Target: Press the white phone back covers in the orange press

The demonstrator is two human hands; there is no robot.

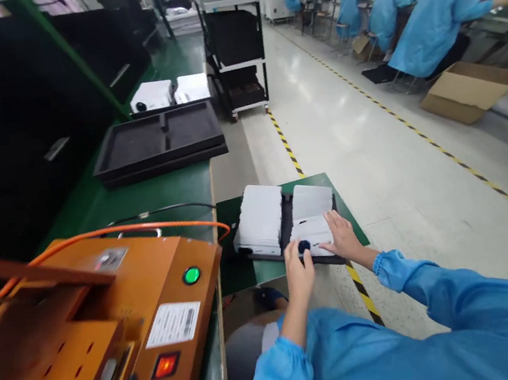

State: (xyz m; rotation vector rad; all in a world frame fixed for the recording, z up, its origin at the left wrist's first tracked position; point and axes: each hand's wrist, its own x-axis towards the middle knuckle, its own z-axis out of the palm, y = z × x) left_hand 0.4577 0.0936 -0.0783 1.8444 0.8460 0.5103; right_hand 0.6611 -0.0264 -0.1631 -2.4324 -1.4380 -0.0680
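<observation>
My left hand (300, 273) and my right hand (345, 236) grip a white plastic panel (313, 232) between them at its left and right edges. A round dark opening (304, 246) shows near the panel's front left corner. Under my fingers, the panel lies in or just above the right compartment of a black tray (285, 217); I cannot tell which. Behind it in that compartment is another white panel (312, 198). The left compartment holds a tall stack of similar white panels (261, 215).
An orange machine (169, 296) with a lit green button stands on the green bench at left, an orange hose (133, 227) above it. Farther back are black trays (157, 143) and white cases (153, 95). A rack (237, 36), a cardboard box (467, 88) and seated co-workers are beyond.
</observation>
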